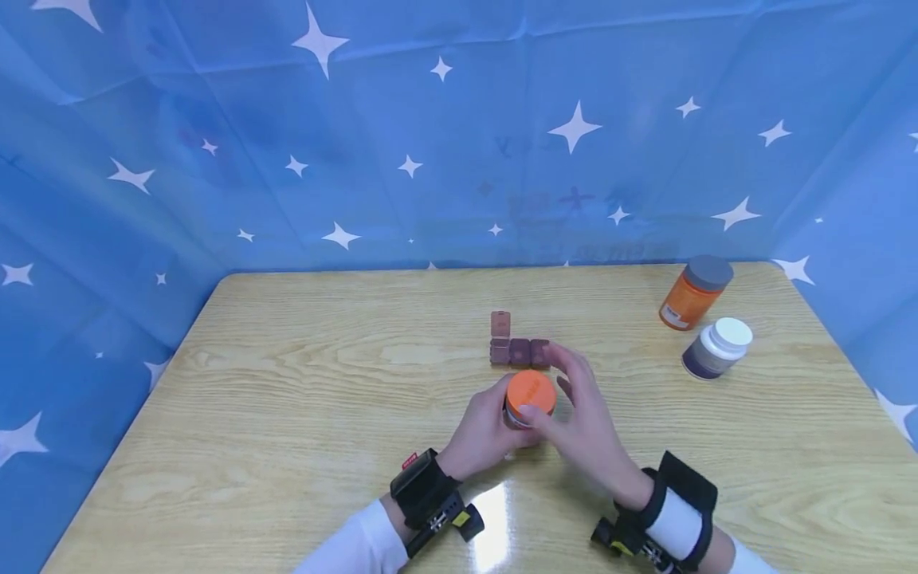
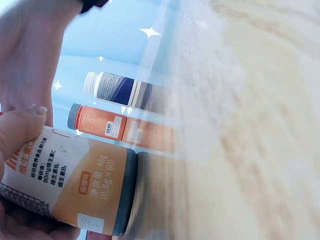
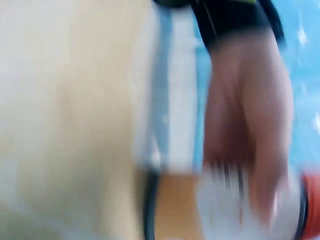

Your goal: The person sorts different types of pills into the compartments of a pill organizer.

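Note:
A supplement bottle [image 1: 531,391] with an orange lid stands upright near the table's front middle. Its white and orange label [image 2: 75,175] and dark base show in the left wrist view. Around its body my left hand [image 1: 484,430] curls, thumb on the near side. My right hand [image 1: 588,430] is at the bottle's right, its thumb by the lid's edge and its fingers spread apart from the bottle. The right wrist view is blurred, with that hand [image 3: 250,115] over the white label. Just behind the bottle sit several small maroon cubes [image 1: 519,351] in an L shape.
At the table's back right stand an orange bottle [image 1: 684,303] with a grey lid and a white-capped bottle [image 1: 710,355] with a dark blue label. A blue star-patterned cloth [image 1: 459,159] hangs behind the wooden table [image 1: 323,383] and along both sides.

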`<state>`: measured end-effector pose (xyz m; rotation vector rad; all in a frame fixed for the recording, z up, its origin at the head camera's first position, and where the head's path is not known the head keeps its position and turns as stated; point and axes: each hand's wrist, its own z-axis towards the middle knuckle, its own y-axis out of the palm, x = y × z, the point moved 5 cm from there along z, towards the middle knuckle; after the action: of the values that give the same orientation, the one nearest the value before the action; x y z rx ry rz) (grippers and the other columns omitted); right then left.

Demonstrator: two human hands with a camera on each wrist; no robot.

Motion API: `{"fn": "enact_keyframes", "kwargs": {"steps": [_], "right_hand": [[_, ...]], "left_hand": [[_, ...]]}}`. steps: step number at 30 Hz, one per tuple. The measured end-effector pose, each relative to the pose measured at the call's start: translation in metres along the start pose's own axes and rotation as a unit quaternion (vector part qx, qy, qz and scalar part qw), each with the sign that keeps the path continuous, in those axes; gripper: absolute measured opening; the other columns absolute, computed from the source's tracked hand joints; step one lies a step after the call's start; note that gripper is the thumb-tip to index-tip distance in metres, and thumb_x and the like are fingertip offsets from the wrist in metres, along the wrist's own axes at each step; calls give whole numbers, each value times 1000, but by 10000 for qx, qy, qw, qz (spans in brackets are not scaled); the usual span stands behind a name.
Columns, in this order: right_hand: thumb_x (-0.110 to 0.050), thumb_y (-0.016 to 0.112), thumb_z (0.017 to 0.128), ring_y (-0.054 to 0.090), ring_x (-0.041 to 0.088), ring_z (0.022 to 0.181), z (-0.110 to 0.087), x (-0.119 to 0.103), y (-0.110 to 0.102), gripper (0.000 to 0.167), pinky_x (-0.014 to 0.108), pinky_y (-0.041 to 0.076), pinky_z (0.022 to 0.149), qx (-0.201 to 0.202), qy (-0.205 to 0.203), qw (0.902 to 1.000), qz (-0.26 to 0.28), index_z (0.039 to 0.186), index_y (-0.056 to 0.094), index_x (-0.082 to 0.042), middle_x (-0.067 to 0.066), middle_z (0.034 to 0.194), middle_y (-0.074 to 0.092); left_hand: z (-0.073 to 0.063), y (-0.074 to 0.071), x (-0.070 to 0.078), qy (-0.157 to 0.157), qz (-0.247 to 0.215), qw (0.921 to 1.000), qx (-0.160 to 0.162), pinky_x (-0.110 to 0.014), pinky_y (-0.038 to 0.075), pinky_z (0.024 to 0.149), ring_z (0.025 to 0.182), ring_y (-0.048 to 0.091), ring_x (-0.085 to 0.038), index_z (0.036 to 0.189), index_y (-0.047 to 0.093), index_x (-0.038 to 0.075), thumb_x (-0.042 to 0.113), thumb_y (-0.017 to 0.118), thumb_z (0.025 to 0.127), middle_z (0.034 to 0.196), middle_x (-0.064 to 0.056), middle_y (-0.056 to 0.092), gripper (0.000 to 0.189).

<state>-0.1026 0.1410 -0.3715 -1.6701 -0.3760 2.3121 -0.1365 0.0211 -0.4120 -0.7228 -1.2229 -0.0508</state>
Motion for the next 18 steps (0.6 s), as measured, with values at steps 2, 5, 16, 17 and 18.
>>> {"fn": "enact_keyframes", "kwargs": {"steps": [2,5,16,17,18], "right_hand": [[-7,67,81,41,31,122,-11,-7,11,69,52,37,100,335,-86,9978,-561,138,30,3,22,135,36],[-7,65,82,40,32,122,-21,-13,25,71,51,35,100,426,-101,9952,-877,140,26,4,24,138,28],[-11,79,70,49,30,115,-3,-2,28,76,48,41,96,232,42,9962,-843,134,37,-1,19,129,45],[-11,79,70,51,28,113,1,1,26,75,46,42,94,116,84,9970,-763,133,40,-2,17,127,49],[-11,79,70,53,26,110,4,3,24,72,44,43,93,-51,121,9977,-658,131,42,-3,15,124,53]], "left_hand": [[-1,-1,1,52,50,10000,18,-27,46,95,108,59,-16,123,52,9,11,75,74,117,-5,64,54],[-1,-1,1,8,47,10000,-14,-27,45,97,110,59,-15,125,51,9,11,74,75,120,-6,63,55],[-2,-2,0,74,19,9999,80,-30,46,97,109,60,-20,126,50,8,6,71,73,119,-10,63,57],[-2,-2,-1,64,-17,10000,59,-30,45,97,110,59,-19,127,49,9,5,71,73,120,-9,63,58],[-2,-1,-1,46,-18,10000,34,-29,45,98,110,59,-17,128,48,10,6,71,74,121,-7,62,59]]}}
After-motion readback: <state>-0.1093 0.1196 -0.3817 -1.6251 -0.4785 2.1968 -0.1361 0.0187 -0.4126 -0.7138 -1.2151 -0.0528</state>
